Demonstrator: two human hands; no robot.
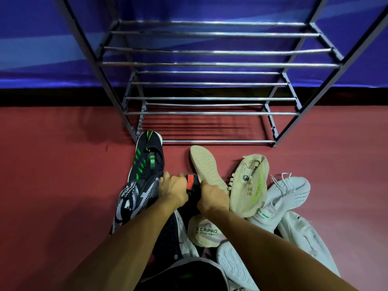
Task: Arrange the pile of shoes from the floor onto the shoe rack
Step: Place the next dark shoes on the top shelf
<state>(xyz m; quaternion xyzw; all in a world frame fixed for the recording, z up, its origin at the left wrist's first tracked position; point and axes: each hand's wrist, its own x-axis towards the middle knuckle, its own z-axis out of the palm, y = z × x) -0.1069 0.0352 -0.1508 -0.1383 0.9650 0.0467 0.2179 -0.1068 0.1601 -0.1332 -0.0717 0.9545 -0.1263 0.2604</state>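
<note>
A pile of shoes lies on the red floor in front of a metal shoe rack (210, 64) whose bars carry nothing. My left hand (173, 190) and my right hand (212, 198) both grip a black shoe with a red tab (190, 182) in the middle of the pile. A black shoe with green stripes (147, 158) lies just left of it, toe toward the rack. A grey and black knit shoe (130, 200) sits under my left forearm. A beige shoe lies sole up (204, 164) beside my right hand.
Right of my hands lie a cream shoe with a yellow-green stripe (249, 183) and several white shoes (289, 196). A loose beige insole (204, 231) lies between my forearms. A blue wall (42, 49) stands behind the rack. Bare red floor (52, 185) stretches to the left.
</note>
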